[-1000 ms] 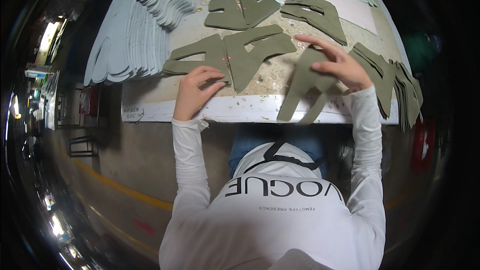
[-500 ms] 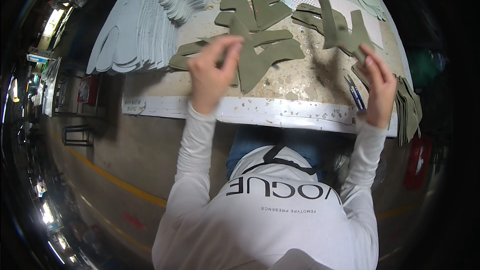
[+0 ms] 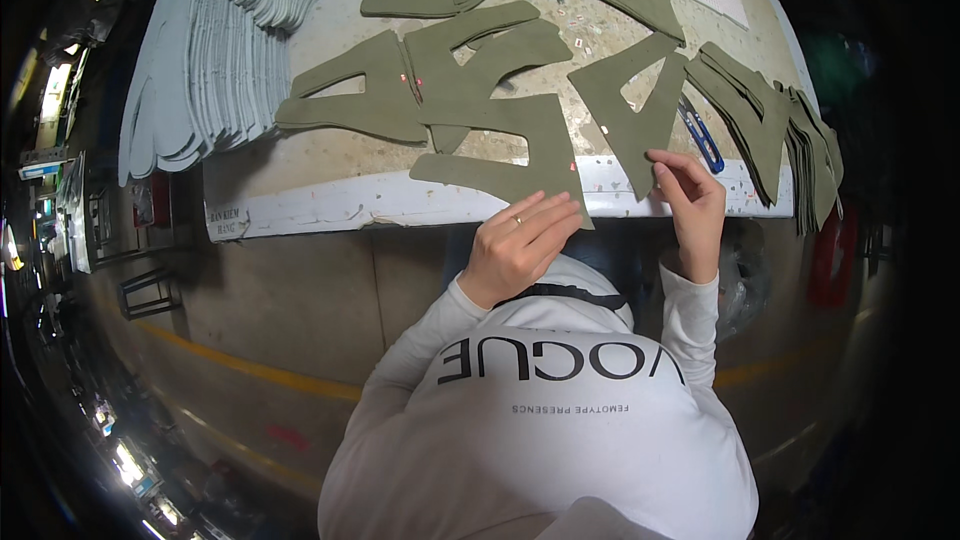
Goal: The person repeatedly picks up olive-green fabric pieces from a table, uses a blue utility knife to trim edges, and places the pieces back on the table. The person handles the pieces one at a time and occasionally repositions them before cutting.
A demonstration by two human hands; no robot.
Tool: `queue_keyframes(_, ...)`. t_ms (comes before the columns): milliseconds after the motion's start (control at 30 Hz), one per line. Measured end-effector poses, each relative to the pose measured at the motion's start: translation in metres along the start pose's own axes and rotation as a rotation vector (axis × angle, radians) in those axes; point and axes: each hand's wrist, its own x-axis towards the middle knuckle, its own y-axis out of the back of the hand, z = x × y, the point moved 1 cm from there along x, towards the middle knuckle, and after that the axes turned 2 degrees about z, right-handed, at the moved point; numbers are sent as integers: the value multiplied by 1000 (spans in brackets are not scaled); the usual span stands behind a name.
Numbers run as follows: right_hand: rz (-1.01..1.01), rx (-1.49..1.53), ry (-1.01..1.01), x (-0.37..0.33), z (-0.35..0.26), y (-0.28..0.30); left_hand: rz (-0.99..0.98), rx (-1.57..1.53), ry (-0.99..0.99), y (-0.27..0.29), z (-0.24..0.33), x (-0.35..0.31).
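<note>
My left hand (image 3: 525, 248) lies with its fingers stretched flat over the near corner of an olive cut piece (image 3: 540, 153), at the table's front edge. That piece has a slot and a small red mark; the thumb is hidden. Just right of it, my right hand (image 3: 690, 208) pinches the narrow lower tip of another olive cut piece (image 3: 636, 125), V-shaped, between thumb and finger. Beyond the hands, more olive pieces (image 3: 360, 90) lie fanned out, some overlapping and marked red. Blue-handled thread snips (image 3: 702, 137) rest beside the right-hand piece.
Tall stacks of pale grey-blue cut pieces (image 3: 215, 70) stand at the left. Olive stacks (image 3: 745, 120) sit at the right, one hanging over the edge (image 3: 815, 160). Small scraps dot the table (image 3: 330, 165). A black stool (image 3: 150, 290) stands on the floor at left.
My left hand has come down and right onto an olive piece near the front edge. My right hand has lowered its raised piece to the table, still pinching it. The view has shifted.
</note>
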Motion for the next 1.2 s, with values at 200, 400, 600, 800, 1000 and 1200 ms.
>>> queue_keyframes(200, -97, 97, -147, -19, 1, -4, 14, 24, 65, 5, 7, -1)
queue_keyframes(400, -165, 127, -150, -36, -3, -15, -11, 32, 51, 10, 2, -2)
queue_keyframes(600, -188, -115, -144, -33, -14, -6, 236, 174, 294, 44, -11, 5)
queue_keyframes(800, 343, -860, 654, 36, -17, 36, 159, 358, 699, 91, -40, 8)
queue_keyframes(1000, 171, -852, 510, 49, -2, 41, 44, 305, 608, 80, -46, 4)
queue_keyframes(1200, 300, -930, 367, 30, -2, 63, 352, -689, 921, 56, -35, -5)
